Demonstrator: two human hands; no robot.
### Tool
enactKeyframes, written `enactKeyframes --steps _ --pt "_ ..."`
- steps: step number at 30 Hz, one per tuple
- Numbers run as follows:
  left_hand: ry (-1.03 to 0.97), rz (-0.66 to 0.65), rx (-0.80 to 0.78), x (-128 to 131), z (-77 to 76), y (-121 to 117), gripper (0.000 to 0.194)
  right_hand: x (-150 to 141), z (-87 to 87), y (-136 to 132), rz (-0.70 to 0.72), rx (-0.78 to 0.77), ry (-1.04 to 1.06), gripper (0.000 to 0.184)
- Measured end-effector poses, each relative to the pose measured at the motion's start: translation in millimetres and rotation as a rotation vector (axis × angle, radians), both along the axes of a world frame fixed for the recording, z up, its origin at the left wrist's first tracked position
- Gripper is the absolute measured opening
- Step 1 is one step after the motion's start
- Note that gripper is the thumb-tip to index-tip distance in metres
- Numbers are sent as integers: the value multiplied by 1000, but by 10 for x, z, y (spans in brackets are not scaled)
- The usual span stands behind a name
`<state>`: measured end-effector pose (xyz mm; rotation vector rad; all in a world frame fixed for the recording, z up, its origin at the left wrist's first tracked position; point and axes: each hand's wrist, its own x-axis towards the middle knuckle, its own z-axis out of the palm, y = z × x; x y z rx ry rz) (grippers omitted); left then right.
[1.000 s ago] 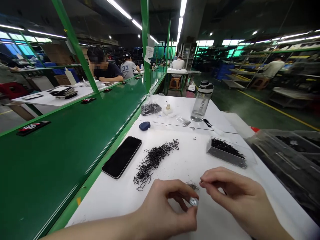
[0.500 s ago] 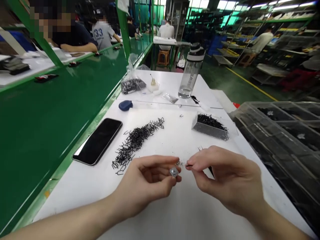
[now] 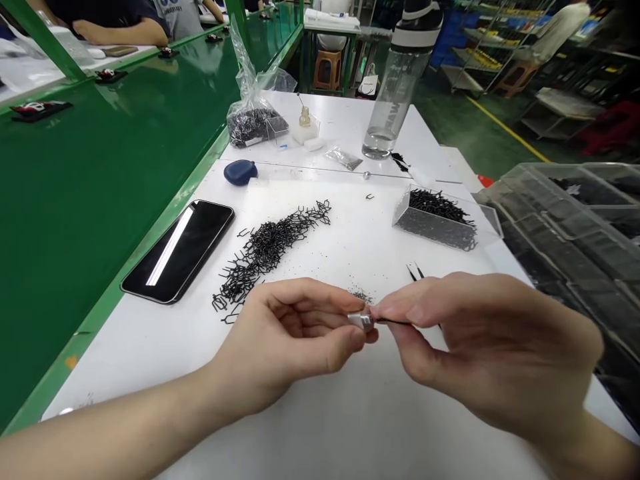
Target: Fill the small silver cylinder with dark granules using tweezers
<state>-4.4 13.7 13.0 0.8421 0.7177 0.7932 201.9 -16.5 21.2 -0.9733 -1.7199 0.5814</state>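
My left hand pinches a small silver metal part between thumb and forefinger above the white table. My right hand is closed on a thin black piece whose tip touches that silver part. Black tweezers lie on the table just behind my right hand. A pile of black wire clips lies beyond my left hand. A few tiny dark bits sit on the table behind my fingertips.
A black phone lies left by the green conveyor. A clear tray of black pieces, a water bottle, a bag of parts and a blue case stand farther back. Clear bins fill the right side.
The view has tilted down and moved closer to the table. My two hands have come together, so the black piece in the right hand now meets the silver part in the left.
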Motion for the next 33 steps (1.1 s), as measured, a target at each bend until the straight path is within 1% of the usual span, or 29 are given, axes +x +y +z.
enactKeyframes --steps 6,11,26,30,33 --pt "-7 14 -22 -6 13 14 16 3 -11 10 1 16 -9 42" --pt "-8 10 -14 -10 1 18 18 0 -21 37 -10 54 -30 40" --pt "0 25 5 -25 2 7 19 -6 2 44 11 75 -97 36" --pt "-2 2 0 -30 11 12 16 -9 14 47 15 65 -95 36" --pt "-11 -27 3 -34 26 17 15 -3 25 59 45 43 -58 35"
